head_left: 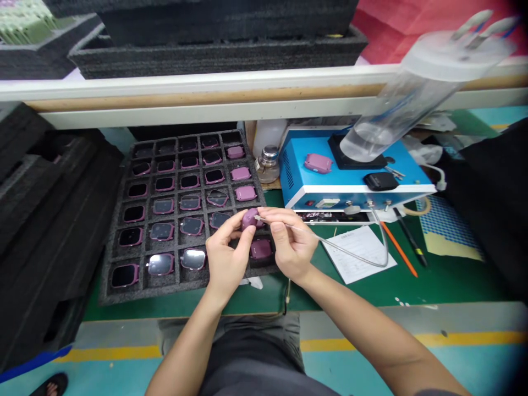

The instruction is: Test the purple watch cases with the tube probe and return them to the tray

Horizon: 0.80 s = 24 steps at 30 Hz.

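My left hand pinches a purple smartwatch case above the right side of a black foam tray. Closed around a thin metal-tipped tube, my right hand brings its tip up to the case; I cannot tell whether they touch. The tube loops back to the front of a blue machine. In the tray's compartments lie several purple smartwatches, most with dark screens up, such as one at the front left. Some in the right column show their purple backs, such as one below my hands.
On the blue machine stand a clear cylinder, a purple case and a black case. A glass bottle is beside it. Paper, an orange pencil and a black pen lie right. A shelf edge crosses behind.
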{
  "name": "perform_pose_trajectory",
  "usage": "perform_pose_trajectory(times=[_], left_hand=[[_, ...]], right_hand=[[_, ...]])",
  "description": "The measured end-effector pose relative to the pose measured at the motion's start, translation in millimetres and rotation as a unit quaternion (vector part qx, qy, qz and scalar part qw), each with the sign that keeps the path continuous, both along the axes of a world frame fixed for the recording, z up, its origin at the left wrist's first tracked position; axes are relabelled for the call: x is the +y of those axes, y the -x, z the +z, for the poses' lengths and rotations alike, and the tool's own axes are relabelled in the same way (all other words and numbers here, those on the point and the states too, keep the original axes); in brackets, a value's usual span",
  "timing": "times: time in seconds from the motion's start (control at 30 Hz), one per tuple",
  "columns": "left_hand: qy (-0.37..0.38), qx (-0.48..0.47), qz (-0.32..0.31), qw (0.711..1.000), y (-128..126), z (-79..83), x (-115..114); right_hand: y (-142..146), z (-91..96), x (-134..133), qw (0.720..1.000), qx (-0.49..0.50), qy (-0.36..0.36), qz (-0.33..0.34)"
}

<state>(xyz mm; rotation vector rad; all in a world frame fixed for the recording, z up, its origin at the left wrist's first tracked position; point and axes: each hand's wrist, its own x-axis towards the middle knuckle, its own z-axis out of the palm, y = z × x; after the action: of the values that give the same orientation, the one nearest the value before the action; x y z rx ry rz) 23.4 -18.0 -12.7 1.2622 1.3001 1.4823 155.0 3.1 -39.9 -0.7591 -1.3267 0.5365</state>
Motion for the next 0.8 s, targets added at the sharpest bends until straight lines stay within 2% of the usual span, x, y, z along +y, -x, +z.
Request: perform_pose_trajectory(times=[0.8], left_hand=[[0.006, 0.005, 0.004, 1.0, -0.5, -0.5, -0.9]], right_hand=[[-0.3, -2.3, 1.2, 1.0, 0.007, -0.002, 0.014]])
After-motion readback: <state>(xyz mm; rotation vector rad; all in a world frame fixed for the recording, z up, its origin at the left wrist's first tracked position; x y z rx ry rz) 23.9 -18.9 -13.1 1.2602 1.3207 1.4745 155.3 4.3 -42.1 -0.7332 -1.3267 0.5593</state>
